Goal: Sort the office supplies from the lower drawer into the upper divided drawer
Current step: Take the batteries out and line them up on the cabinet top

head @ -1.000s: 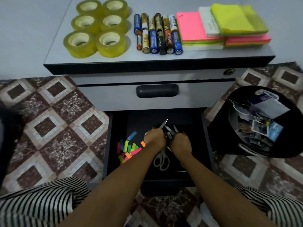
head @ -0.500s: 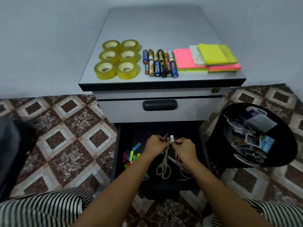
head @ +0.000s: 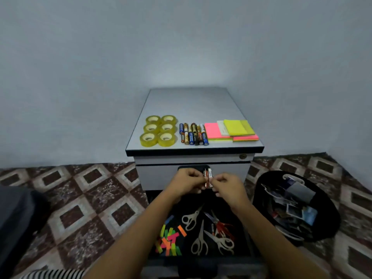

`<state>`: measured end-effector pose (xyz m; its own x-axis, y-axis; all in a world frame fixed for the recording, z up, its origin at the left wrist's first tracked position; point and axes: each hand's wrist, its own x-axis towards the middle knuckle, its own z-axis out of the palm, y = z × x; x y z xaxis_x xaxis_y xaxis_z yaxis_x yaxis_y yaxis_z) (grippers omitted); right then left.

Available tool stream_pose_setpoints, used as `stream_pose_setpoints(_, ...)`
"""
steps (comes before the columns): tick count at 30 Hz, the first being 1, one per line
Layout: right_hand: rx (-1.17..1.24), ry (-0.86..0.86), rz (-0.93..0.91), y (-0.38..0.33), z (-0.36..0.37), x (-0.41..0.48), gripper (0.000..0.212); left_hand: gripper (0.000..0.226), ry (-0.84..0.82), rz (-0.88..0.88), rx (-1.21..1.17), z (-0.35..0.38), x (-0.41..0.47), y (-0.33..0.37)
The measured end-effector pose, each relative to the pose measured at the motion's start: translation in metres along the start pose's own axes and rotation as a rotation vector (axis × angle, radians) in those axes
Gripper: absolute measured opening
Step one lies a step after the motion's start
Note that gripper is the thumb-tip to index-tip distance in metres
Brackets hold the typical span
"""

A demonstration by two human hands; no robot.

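Batteries (head: 208, 177), one copper, one white

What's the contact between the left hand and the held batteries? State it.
Touching. Head view: the left hand pinches the held batteries, fingertips on their left side.

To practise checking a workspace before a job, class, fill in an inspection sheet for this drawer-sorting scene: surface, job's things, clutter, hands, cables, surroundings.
Surface: grey cabinet top carries tape rolls, a row of batteries and sticky note pads.
Job's things: open lower drawer holds scissors and coloured paper strips; the drawer above it is closed.
Clutter: black bin of paper scraps, right of the cabinet.
Hands: left hand and right hand together pinch two batteries above the lower drawer.
Cables: nothing seen.
Surroundings: patterned tile floor, plain grey wall.
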<state>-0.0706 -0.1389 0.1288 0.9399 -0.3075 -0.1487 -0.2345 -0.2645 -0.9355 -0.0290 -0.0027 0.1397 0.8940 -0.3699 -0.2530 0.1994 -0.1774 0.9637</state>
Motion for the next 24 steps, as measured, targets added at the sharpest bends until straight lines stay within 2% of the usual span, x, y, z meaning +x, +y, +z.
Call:
stream_pose_setpoints(5,-0.003,0.016,-0.104,-0.046,-0.012,-0.002,0.013,0.009,0.041,0.094,-0.008,-0.008,-0.009,0.043)
stream_pose_setpoints(10,-0.055,0.092,-0.145,-0.087,-0.01,0.021,0.018,0.008,0.106,0.131,0.039,-0.02,-0.001,0.082)
stream_pose_setpoints(16,-0.166,0.103,-0.159,-0.118,-0.001,0.046,0.018,0.015,0.194,0.144,0.115,-0.032,0.021,0.108)
stream_pose_setpoints(19,-0.291,0.092,-0.146,-0.13,0.0,0.059,0.026,0.018,0.242,0.138,0.201,-0.037,0.038,0.117)
stream_pose_setpoints(22,-0.413,0.121,-0.111,-0.136,0.001,0.073,0.046,0.021,0.273,0.134,0.339,-0.04,0.053,0.125)
stream_pose_setpoints(24,-0.472,0.13,-0.102,-0.136,0.001,0.079,0.048,0.023,0.287,0.121,0.419,-0.04,0.061,0.127)
